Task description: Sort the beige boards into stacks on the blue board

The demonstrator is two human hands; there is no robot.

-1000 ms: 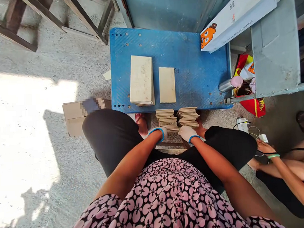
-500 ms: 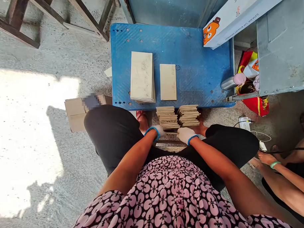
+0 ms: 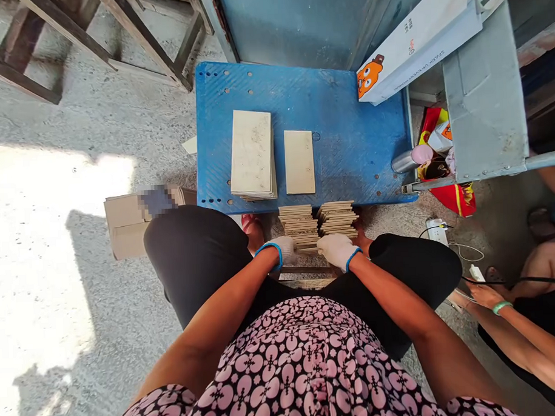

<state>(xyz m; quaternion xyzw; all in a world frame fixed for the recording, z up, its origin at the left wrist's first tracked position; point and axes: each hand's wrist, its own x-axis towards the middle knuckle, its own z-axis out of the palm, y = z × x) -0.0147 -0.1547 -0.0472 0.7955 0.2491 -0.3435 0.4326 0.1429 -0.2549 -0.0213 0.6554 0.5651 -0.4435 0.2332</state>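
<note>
My left hand (image 3: 285, 250), in a white glove with a blue cuff, is closed at the near left end of a thin beige board (image 3: 307, 250). Gripping the other end is my gloved right hand (image 3: 336, 251). The fingertips of both are partly hidden. Just beyond them, low between my legs, two rows of similar thin boards stand packed on edge, a left row (image 3: 298, 222) and a right row (image 3: 337, 218). On the blue platform (image 3: 348, 157) lie a stack of flat beige boards (image 3: 252, 151) and a single beige board (image 3: 299, 162).
A white paper bag (image 3: 413, 51) and a metal flask (image 3: 406, 161) are at the platform's right. A cardboard box (image 3: 126, 228) sits by my left knee. At right, a co-worker's hand (image 3: 485, 295) is near a cable and a power strip (image 3: 437, 231). Wooden frames (image 3: 139, 37) stand far left.
The whole view has shifted slightly, with the platform lower and further left. Both hands stay at the near end of the rows, and my right hand is now closer against the right row.
</note>
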